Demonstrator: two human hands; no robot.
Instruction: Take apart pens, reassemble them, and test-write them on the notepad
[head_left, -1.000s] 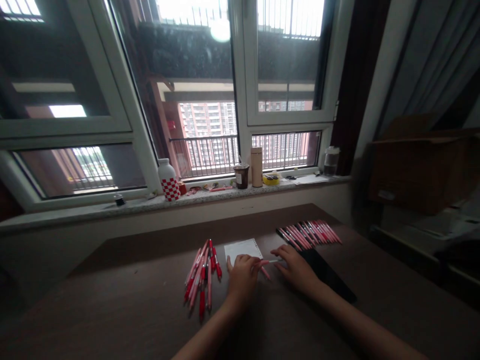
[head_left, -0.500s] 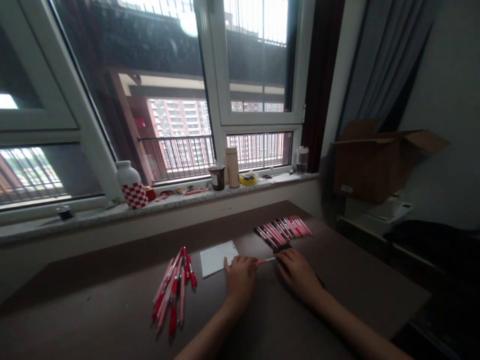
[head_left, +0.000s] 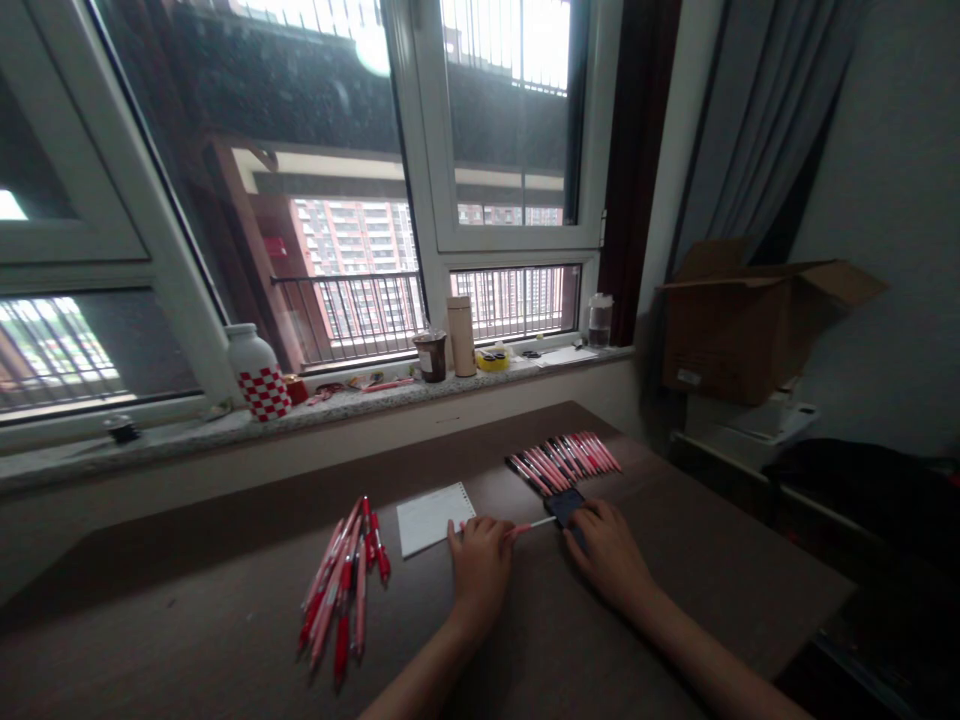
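My left hand (head_left: 480,560) is closed around a pink pen (head_left: 532,524), whose white tip sticks out to the right. My right hand (head_left: 609,550) lies palm down over a dark phone (head_left: 564,503), fingers curled near the pen's tip. A small white notepad (head_left: 433,518) lies just left of my left hand. A loose bunch of red and pink pens (head_left: 341,588) lies farther left. A neat row of pink pens (head_left: 564,460) is laid out beyond the phone.
The brown table (head_left: 225,640) ends near the right at a drop. A stone windowsill (head_left: 315,410) holds a white jar with red checks (head_left: 259,372), a cup (head_left: 433,356), a beige flask (head_left: 460,335) and small items. An open cardboard box (head_left: 742,320) stands at the right.
The view swung right, then steadied. My right hand slid slightly back and right, uncovering the top of the phone. The left hand keeps its hold on the pen.
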